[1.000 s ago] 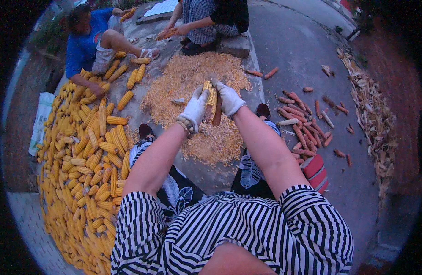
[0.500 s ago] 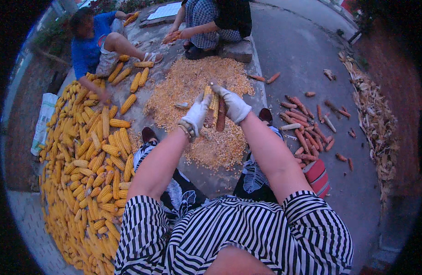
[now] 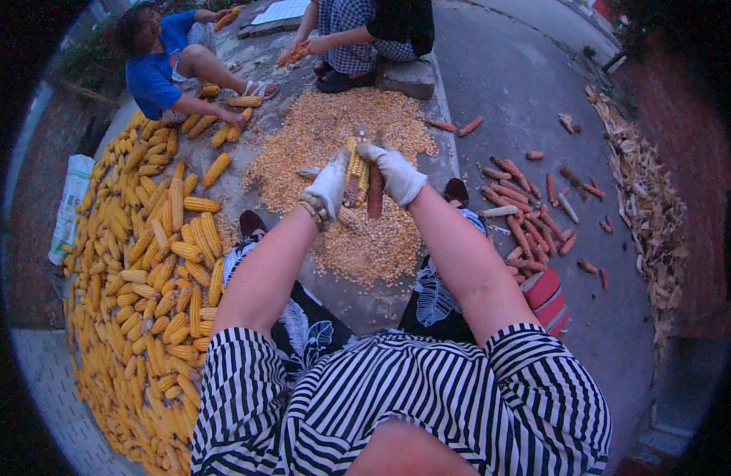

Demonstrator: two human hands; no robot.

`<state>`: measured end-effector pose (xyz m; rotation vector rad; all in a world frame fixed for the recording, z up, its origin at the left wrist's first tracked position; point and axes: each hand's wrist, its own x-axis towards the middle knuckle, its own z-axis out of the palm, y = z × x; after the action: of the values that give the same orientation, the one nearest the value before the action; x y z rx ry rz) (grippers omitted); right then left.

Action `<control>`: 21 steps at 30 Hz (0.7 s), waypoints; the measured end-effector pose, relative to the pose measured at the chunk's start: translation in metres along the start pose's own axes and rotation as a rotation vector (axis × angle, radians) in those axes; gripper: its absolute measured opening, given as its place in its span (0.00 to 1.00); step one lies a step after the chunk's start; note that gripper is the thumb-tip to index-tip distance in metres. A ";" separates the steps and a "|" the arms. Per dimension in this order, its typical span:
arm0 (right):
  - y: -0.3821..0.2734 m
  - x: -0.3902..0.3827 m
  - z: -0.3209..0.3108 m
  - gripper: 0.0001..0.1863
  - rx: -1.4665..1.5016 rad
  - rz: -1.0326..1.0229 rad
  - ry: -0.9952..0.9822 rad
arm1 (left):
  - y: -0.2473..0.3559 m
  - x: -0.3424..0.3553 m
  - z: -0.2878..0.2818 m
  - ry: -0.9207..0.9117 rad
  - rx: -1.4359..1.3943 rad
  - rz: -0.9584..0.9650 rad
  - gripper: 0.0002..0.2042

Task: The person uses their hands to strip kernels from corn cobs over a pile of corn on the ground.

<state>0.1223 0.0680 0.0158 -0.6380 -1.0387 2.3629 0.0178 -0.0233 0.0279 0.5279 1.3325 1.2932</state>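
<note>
My left hand (image 3: 327,189), in a pale work glove, is closed around a corn ear (image 3: 356,168) with part of its yellow kernels stripped off. Gloved as well, my right hand (image 3: 397,174) grips a bare reddish-brown corn cob (image 3: 375,198), pressed alongside the ear. Both hands meet over a spread of loose corn kernels (image 3: 365,258) on the ground between my feet. My gloves hide the upper part of the cob.
A large heap of corn ears (image 3: 143,317) lies at left, by a white sack (image 3: 71,208). Bare cobs (image 3: 528,226) and a red-grey striped cushion (image 3: 546,303) lie at right, husks (image 3: 650,198) beyond. A person in blue (image 3: 153,83) and another in checked trousers (image 3: 348,36) sit ahead, handling corn.
My hands have shifted slightly left and up, still holding the ear and cob together. The person in blue has moved a hand from the heap to ears farther right.
</note>
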 end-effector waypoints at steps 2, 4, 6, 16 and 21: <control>-0.003 -0.009 0.011 0.13 -0.079 -0.030 0.089 | 0.001 -0.004 -0.002 0.006 -0.069 0.022 0.22; -0.001 -0.004 0.005 0.15 -0.169 -0.052 0.123 | -0.013 0.011 -0.002 0.089 0.075 0.111 0.21; 0.004 0.007 -0.006 0.17 -0.102 -0.090 0.136 | -0.017 0.021 0.009 0.147 0.066 0.154 0.22; -0.004 -0.010 0.012 0.13 -0.058 -0.042 0.042 | -0.002 0.015 -0.002 0.056 0.044 0.121 0.22; 0.009 0.003 0.010 0.14 0.125 0.023 0.031 | -0.036 0.041 -0.014 0.208 0.145 0.337 0.23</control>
<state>0.1121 0.0588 0.0145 -0.6414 -0.8675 2.4080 0.0084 -0.0026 -0.0234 0.7602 1.5648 1.5661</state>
